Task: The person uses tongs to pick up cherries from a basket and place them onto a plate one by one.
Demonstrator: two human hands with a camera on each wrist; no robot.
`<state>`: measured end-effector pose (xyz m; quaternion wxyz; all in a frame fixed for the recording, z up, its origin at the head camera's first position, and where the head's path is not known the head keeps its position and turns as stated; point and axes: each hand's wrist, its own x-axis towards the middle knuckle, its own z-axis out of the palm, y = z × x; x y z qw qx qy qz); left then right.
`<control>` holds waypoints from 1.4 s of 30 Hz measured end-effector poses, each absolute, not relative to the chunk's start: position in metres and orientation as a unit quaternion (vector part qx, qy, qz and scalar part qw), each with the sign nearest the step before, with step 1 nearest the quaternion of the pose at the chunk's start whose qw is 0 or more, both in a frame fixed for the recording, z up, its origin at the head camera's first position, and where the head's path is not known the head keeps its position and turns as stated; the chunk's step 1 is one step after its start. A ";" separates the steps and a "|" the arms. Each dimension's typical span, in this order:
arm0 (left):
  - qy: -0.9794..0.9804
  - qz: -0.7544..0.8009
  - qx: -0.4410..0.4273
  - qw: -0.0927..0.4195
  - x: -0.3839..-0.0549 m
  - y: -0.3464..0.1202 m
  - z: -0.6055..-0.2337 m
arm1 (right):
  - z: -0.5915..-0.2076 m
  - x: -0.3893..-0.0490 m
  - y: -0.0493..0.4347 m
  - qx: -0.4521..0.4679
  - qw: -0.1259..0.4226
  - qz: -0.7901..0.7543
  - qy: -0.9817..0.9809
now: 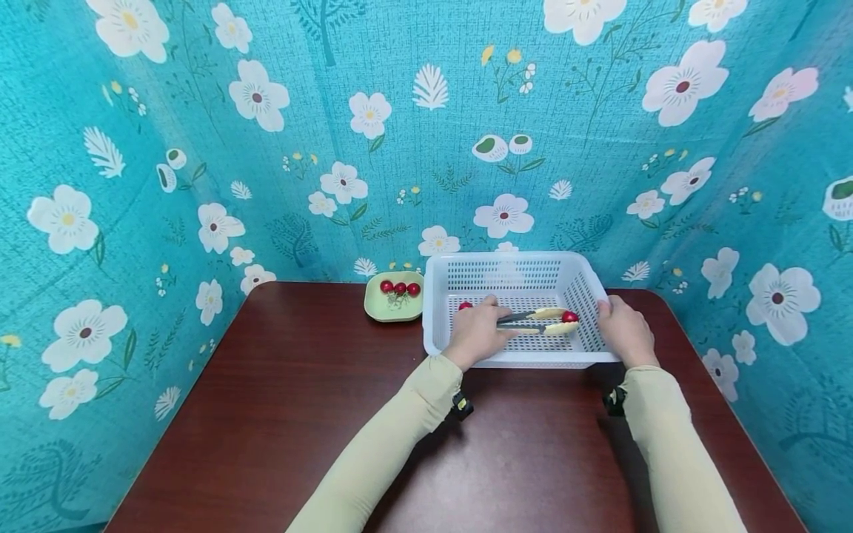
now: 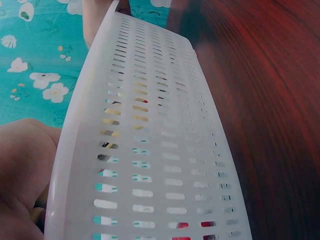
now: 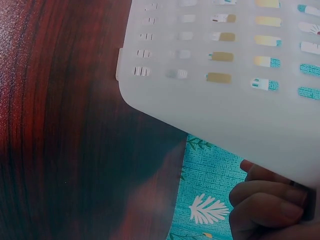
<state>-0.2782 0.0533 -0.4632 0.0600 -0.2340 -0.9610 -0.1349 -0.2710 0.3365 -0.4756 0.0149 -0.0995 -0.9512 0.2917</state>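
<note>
A white perforated plastic basket (image 1: 523, 360) stands on the table. My left hand (image 1: 478, 331) reaches over its near rim and holds tongs (image 1: 549, 329) with dark handles and cream tips. Between those tips, or resting against them, is a red cherry tomato (image 1: 569, 316). A second cherry tomato (image 1: 465, 305) lies inside at the left, partly hidden by the hand. My right hand (image 1: 626, 332) grips the basket's right rim; in the right wrist view its curled fingers (image 3: 267, 197) show beside the basket wall (image 3: 200, 105). The left wrist view shows mainly the basket's slotted side (image 2: 155, 125).
Left of the basket sits a small light-green dish (image 1: 393, 317) with three red cherry tomatoes (image 1: 400, 287) and some thin green stems. The dark red-brown table (image 1: 320, 385) is bordered by a blue flowered curtain (image 1: 400, 148) at the back and sides.
</note>
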 end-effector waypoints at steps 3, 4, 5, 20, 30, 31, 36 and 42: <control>-0.961 -0.138 -0.231 0.062 -0.278 0.051 -0.461 | -0.475 -0.271 0.336 -0.101 0.015 0.292 -0.951; -0.961 -0.139 -0.231 0.062 -0.278 0.050 -0.461 | -0.474 -0.270 0.336 -0.102 0.015 0.292 -0.951; -0.961 -0.139 -0.229 0.063 -0.278 0.049 -0.460 | -0.474 -0.270 0.335 -0.102 0.015 0.292 -0.951; -0.955 -0.188 -0.215 0.076 -0.273 0.032 -0.451 | -0.474 -0.272 0.334 -0.109 0.007 0.294 -0.950; -0.951 -0.206 -0.209 0.102 -0.268 0.006 -0.441 | -0.476 -0.272 0.336 -0.103 0.022 0.279 -0.955; -0.950 -0.208 -0.207 0.105 -0.268 0.003 -0.441 | -0.476 -0.272 0.336 -0.102 0.021 0.281 -0.954; -0.949 -0.213 -0.205 0.114 -0.267 -0.009 -0.441 | -0.478 -0.273 0.337 -0.102 0.015 0.292 -0.951; -0.948 -0.225 -0.190 0.123 -0.268 -0.025 -0.442 | -0.479 -0.273 0.339 -0.099 0.017 0.291 -0.951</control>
